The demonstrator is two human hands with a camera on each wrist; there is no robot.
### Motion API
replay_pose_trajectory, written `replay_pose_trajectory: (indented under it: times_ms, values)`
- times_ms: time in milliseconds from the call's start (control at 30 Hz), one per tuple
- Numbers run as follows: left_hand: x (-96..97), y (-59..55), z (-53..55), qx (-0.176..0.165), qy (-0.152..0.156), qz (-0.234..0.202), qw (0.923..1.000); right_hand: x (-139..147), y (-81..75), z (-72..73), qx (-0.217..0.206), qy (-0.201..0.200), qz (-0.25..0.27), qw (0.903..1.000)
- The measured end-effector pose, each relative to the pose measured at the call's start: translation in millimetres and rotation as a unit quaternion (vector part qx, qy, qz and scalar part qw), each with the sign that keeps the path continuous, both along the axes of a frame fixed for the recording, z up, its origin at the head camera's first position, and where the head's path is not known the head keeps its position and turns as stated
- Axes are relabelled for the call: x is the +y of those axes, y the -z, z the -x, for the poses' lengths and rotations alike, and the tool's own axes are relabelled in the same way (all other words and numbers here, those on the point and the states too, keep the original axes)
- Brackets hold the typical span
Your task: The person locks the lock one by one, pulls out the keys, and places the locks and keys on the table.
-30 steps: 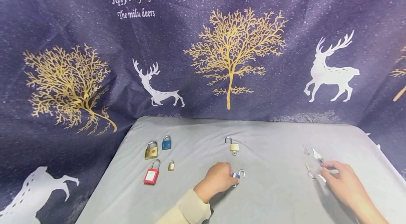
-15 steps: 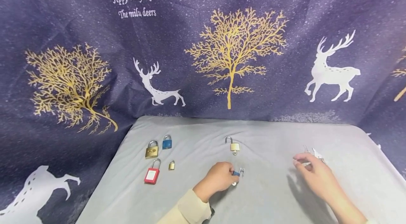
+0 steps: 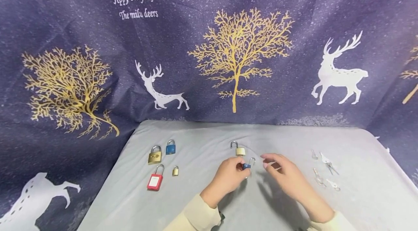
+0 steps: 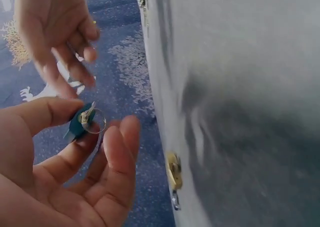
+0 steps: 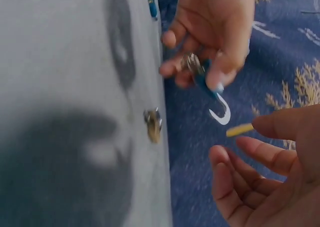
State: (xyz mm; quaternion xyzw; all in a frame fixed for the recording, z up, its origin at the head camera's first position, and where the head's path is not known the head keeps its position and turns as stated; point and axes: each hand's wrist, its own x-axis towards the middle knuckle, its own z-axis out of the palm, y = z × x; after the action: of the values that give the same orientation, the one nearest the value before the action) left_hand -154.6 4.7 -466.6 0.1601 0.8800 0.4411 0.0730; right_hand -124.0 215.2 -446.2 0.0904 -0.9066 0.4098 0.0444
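Note:
My left hand [image 3: 226, 174] pinches a small blue padlock [image 3: 246, 166] by its body, between thumb and fingers. Its shackle [image 3: 252, 160] stands open and points toward my right hand. A key with a ring [image 4: 92, 121] sits at the padlock's lower end in the left wrist view. To the right of the padlock hovers my right hand [image 3: 283, 173], fingers relaxed and apart from it, holding nothing that I can make out. Just beyond the left hand lies a brass padlock [image 3: 240, 151] with its shackle open; its lower end is hidden in the head view.
On the left of the grey cloth-covered table [image 3: 196, 205] lie a large brass padlock [image 3: 155, 157], a blue padlock [image 3: 170, 149], a red padlock [image 3: 154, 182] and a tiny brass padlock [image 3: 175, 171]. Several keys [image 3: 330, 163] lie at the right. A printed curtain [image 3: 209, 42] hangs behind.
My right hand has swept left from the keys to beside the left hand, leaving the keys on the table. The left hand has lifted the padlock slightly and moved it away from me.

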Motion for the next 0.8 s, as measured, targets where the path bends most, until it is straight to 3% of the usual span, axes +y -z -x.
replay_pose_trajectory:
  times_ms: [133, 267, 433, 567, 800]
  values:
    - [5.2, -5.0, -0.8, -0.023, -0.006, -0.051, 0.9984, -15, -4.1, 5.3, 0.010, -0.002, 0.002, 0.9999]
    - [8.0, -9.8, -2.2, -0.036, -0.007, -0.073, 0.9967, -26, -7.4, 9.4, 0.013, -0.002, 0.002, 0.9999]
    - [8.0, -13.0, -3.5, -0.037, -0.022, -0.103, 0.9938, -33, -6.0, 14.3, 0.027, 0.002, 0.001, 0.9996]
    - [6.1, -15.6, -2.7, -0.019, -0.044, -0.127, 0.9908, -36, -5.7, 18.0, 0.033, 0.026, -0.004, 0.9991]
    - [3.5, -18.0, -2.2, -0.011, -0.055, -0.138, 0.9889, -42, -11.3, 23.1, -0.025, 0.038, 0.017, 0.9988]
